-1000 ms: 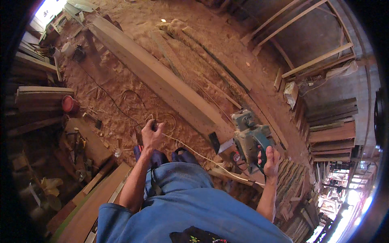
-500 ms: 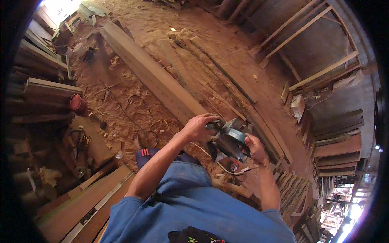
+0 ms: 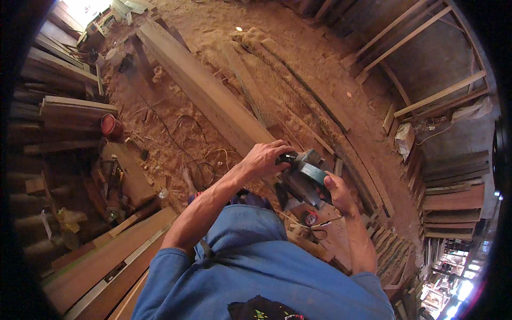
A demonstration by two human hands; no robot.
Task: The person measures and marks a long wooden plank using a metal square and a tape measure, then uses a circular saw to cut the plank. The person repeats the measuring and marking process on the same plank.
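Note:
Both of my hands grip a circular saw (image 3: pixel 312 173) with a teal curved guard, dark handles and a flat metal base. My left hand (image 3: pixel 268 159) is closed round its front handle. The fingers of my right hand (image 3: pixel 341 194) wrap its rear handle, with the thumb on top. The saw is at the near end of a long, thick wooden beam (image 3: pixel 213 96), which runs away to the far left. My left hand covers part of that end, so I cannot tell whether the base touches the wood.
Sawdust covers the ground (image 3: pixel 240 21). Long boards (image 3: pixel 314 106) lie right of the beam. A loose cable (image 3: pixel 210 152) curls left of it. A red tape measure (image 3: pixel 311 218) sits below the saw. A red bucket (image 3: pixel 111 126) and planks (image 3: pixel 106 261) stand to the left.
The whole scene has shifted slightly right in the picture as my view moved. Both hands keep their hold on the circular saw, which is tilted a little differently. A bare foot now shows beside my left forearm.

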